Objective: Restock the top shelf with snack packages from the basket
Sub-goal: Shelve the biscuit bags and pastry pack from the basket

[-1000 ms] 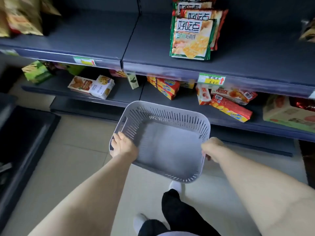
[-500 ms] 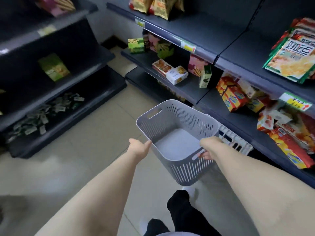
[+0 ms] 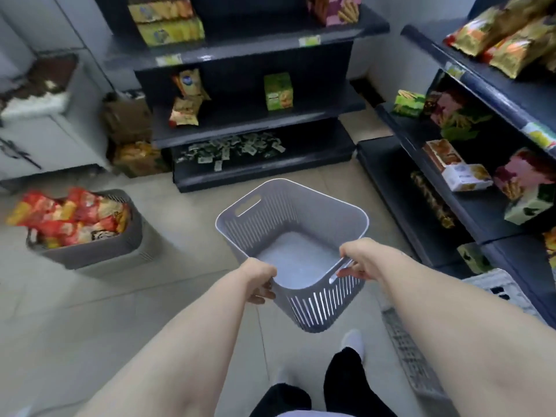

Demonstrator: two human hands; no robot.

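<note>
Light basket [image 3: 316, 308]: held above the tiled floor [image 3: 180, 296] at centre frame; its pale bottom shows bare.
Which way it faces: the opening is up and tipped towards the camera, with one corner pointing at the lower edge of the frame.
Axis: the line between the two handle slots runs from upper left to lower right. The basket looks nearly square, so I cannot tell its long side.
Left hand [image 3: 258, 279]: fingers curled over the near-left rim, gripping it.
Right hand [image 3: 359, 260]: fingers hooked through the near-right handle slot, gripping it.
Dark basket [image 3: 99, 254]: stands on the floor at middle left, well apart from the light one, heaped above its rim with red and orange snack packets [image 3: 69, 218].
Shelves [image 3: 481, 85]: along the right edge, with gold-orange bags [image 3: 505, 40] on the top one at upper right.
</note>
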